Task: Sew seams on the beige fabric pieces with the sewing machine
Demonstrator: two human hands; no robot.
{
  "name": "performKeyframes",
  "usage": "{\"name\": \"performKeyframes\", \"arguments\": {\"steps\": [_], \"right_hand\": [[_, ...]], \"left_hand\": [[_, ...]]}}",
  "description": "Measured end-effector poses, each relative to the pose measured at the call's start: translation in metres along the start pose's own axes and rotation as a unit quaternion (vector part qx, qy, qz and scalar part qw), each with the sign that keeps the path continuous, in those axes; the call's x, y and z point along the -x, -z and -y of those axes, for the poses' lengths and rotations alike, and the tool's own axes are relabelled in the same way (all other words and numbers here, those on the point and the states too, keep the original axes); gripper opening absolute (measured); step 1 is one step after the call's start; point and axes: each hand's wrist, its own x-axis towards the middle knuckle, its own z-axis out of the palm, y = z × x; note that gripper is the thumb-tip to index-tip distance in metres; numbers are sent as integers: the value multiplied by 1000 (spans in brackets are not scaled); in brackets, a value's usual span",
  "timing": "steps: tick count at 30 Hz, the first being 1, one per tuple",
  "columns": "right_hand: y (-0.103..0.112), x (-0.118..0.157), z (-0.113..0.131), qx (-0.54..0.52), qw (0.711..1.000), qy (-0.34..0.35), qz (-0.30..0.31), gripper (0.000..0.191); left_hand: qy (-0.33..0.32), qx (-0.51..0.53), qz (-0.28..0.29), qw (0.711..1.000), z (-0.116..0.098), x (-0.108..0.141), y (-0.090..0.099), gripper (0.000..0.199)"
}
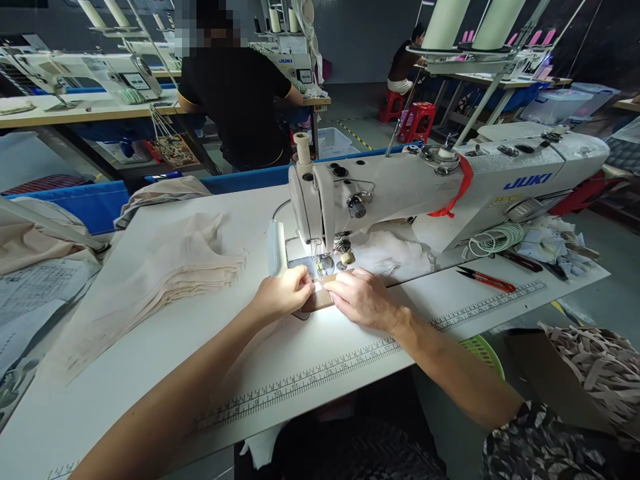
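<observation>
Just in front of the needle of a white sewing machine (395,193), my left hand (284,291) has its thumb and fingers pinched on a small pale piece of fabric (319,287). From the other side, my right hand (364,298) holds the same piece with its fingers together. Both hands rest close to each other over a brown plate (317,301) under the lit presser foot (323,264). White fabric (393,253) lies under the machine arm. Left of the machine, a layered stack of thin beige fabric (185,267) lies on the white table (240,347).
Red-handled snips (487,279), a coil of pale cord (495,239) and fabric scraps (550,240) lie at the right. A printed ruler (345,363) runs along the front edge. Ahead, a person in black (235,100) sits at another table; another person sits farther back.
</observation>
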Motion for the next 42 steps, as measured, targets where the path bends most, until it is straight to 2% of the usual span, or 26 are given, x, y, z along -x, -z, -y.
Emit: {"name": "performKeyframes", "arguments": {"steps": [14,23,25,27,28,31,33,36,42], "right_hand": [[2,-1,1,15,1000,3,26,25],[-6,-2,0,37,999,37,15,26],[-7,-3,1,36,998,45,18,27],[-8,-4,3,37,998,45,22,27],[-7,-5,4,36,998,43,27,27],[-5,-6,7,29,998,35,51,24],[-3,-7,8,22,997,34,63,24],[-1,-8,11,14,997,29,69,27],[1,-7,12,10,998,24,66,31]], "left_hand": [[65,-64,-13,996,-12,0,-1,11],[67,-83,-2,994,-15,0,1,12],[57,-109,-14,992,-13,3,0,14],[6,-170,-64,983,-10,8,-5,16],[-44,-206,-99,972,-8,12,-9,19],[-230,-274,-210,910,-1,25,-26,31],[-311,-277,-269,868,3,33,-39,34],[-334,-265,-315,848,6,41,-52,34],[-351,-259,-304,847,10,40,-52,36]]}}
